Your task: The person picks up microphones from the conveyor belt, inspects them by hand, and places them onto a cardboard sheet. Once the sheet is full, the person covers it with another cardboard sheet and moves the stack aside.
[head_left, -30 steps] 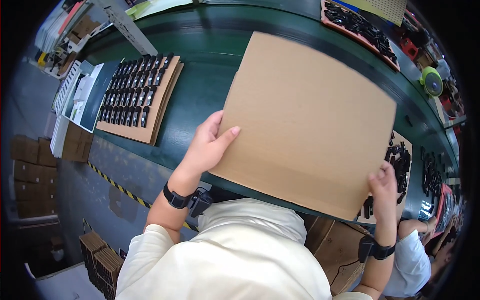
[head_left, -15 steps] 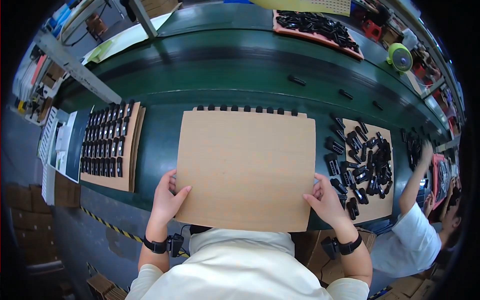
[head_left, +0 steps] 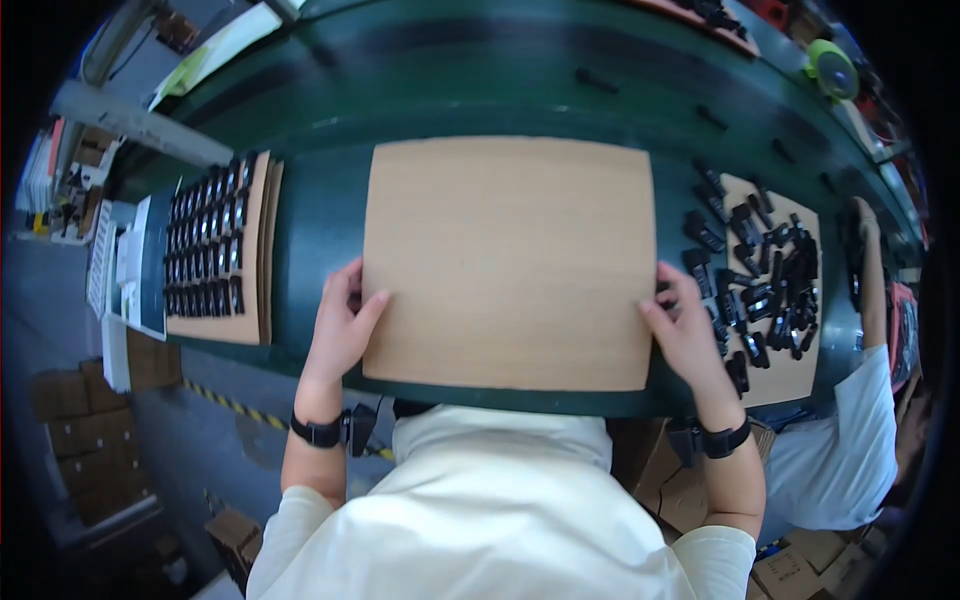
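Small dark printing, too small to read, marks a carton (head_left: pixel 785 574) below the counter's (head_left: pixel 320 200) near edge, toward the right. The left hand (head_left: pixel 345 325) and right hand (head_left: pixel 685 325) clamp a brown cardboard sheet (head_left: pixel 508 265) by its opposite side edges, thumbs on top, fingers curled. It spans the middle of the counter's near edge. Both forearms reach forward.

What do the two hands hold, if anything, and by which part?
A flat cardboard sheet, held by its side edges: left hand at the left edge, right hand at the right.
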